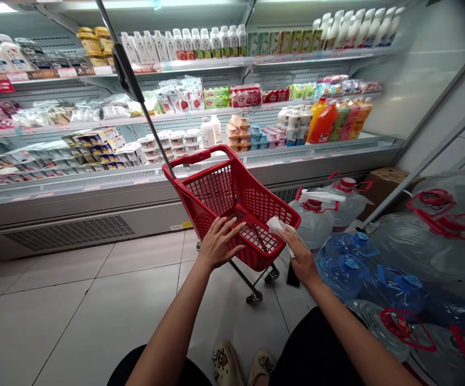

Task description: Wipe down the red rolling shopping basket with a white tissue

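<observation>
A red plastic shopping cart [245,193] with lattice walls stands on the tiled floor. My left hand [219,244] is at its near left side, fingers spread, with nothing in it; whether the fingertips touch the rim is hard to tell. At the near right corner of the basket, my right hand [299,257] holds a white cloth or tissue [276,225] against the rim. A long dark handle pole [152,126] rises from the cart's left side. No goods show inside the basket.
Behind the cart runs a refrigerated display [148,195] with drinks, yogurt and bottles. Large water jugs [347,268] crowd the right side, with a cardboard box [387,179] behind. A dark phone-like object [292,276] lies on the floor below my right hand.
</observation>
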Tool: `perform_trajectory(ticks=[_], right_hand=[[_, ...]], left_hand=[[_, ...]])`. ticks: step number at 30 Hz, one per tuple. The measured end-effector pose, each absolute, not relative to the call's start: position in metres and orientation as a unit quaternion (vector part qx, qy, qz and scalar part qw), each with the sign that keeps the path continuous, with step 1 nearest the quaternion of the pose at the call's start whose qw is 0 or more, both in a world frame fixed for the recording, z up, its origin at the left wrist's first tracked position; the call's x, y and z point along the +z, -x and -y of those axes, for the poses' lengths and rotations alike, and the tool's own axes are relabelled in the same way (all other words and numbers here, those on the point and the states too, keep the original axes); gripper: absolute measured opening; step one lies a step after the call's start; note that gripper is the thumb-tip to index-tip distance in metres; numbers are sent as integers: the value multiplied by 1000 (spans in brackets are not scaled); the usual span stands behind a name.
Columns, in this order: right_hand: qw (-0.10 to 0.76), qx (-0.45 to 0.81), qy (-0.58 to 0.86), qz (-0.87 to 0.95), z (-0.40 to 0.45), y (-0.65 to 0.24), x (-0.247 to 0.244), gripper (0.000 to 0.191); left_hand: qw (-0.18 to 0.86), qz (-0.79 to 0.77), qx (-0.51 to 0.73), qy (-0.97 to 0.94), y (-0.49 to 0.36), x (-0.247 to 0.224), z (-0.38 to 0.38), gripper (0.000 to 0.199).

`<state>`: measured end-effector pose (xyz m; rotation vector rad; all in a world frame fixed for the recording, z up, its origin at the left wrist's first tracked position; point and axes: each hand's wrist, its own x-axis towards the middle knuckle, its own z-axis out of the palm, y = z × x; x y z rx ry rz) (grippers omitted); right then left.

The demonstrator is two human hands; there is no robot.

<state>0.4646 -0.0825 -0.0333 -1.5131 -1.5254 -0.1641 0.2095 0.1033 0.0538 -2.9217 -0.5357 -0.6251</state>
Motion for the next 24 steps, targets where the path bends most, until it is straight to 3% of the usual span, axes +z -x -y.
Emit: perform_trajectory(ticks=[5, 11, 16, 24], right_hand=[[485, -51, 625, 610, 78, -496, -33, 73], [487, -44, 664, 566, 85, -473, -27, 84], [431, -79, 678, 590, 93, -415, -17, 98], [369, -155, 678, 617, 73, -427, -15, 103]], left_hand=[[72, 181, -222, 955, -220, 46, -82, 73], [126, 243, -222, 936, -233, 33, -63, 79], [125, 274, -217, 928, -249, 30, -46, 92], [118, 284, -224, 925, -213, 52, -86, 88]])
